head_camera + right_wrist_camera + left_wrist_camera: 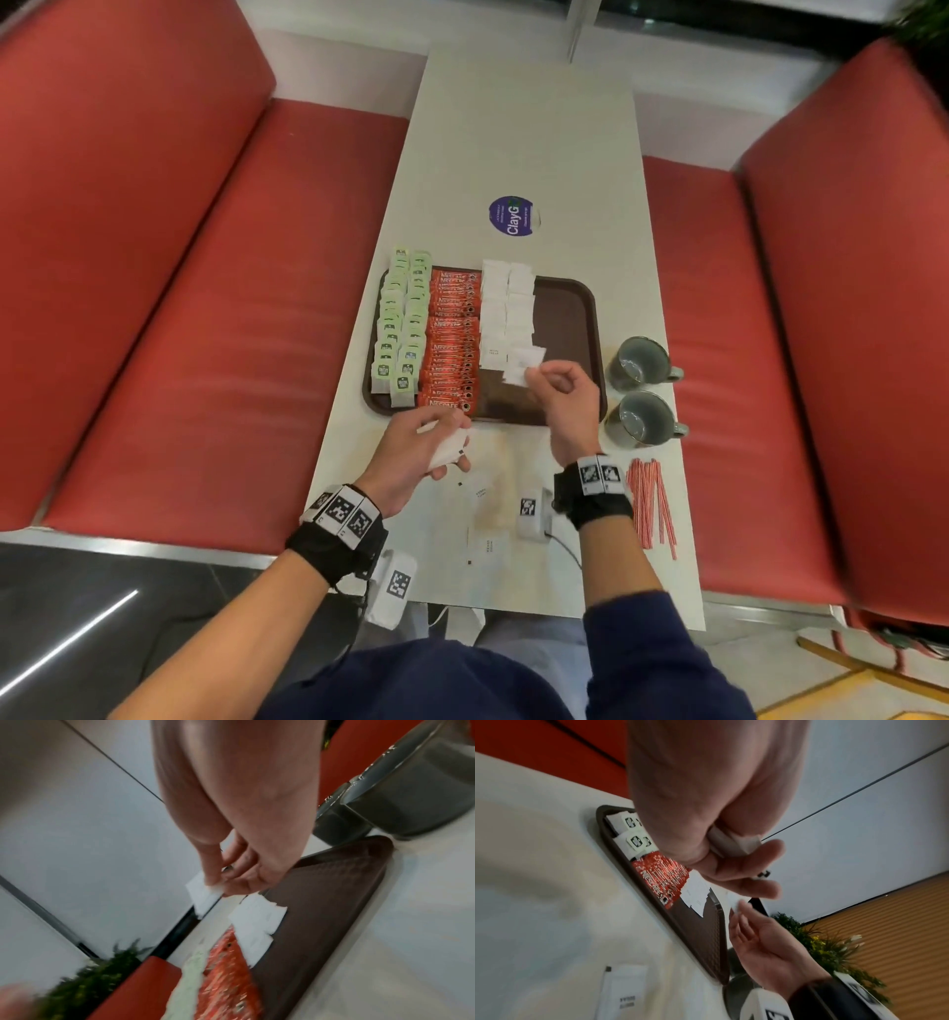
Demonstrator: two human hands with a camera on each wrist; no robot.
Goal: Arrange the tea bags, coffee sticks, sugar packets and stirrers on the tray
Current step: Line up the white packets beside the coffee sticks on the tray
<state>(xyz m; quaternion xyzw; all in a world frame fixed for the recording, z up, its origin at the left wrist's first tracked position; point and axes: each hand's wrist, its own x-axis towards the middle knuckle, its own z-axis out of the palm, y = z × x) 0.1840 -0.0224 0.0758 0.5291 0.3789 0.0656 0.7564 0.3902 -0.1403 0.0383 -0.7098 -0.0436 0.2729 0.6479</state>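
Note:
A brown tray on the white table holds two rows of green tea bags, a column of red coffee sticks and two columns of white sugar packets. My right hand pinches a white sugar packet over the tray's near middle; in the right wrist view the packet hangs from thumb and finger. My left hand grips a small bunch of sugar packets just before the tray's near edge, shown in the left wrist view as packets in curled fingers. Red-striped stirrers lie at the table's right.
Two grey mugs stand right of the tray. More sugar packets lie loose on the table near me. A purple round sticker sits beyond the tray. Red bench seats flank the table.

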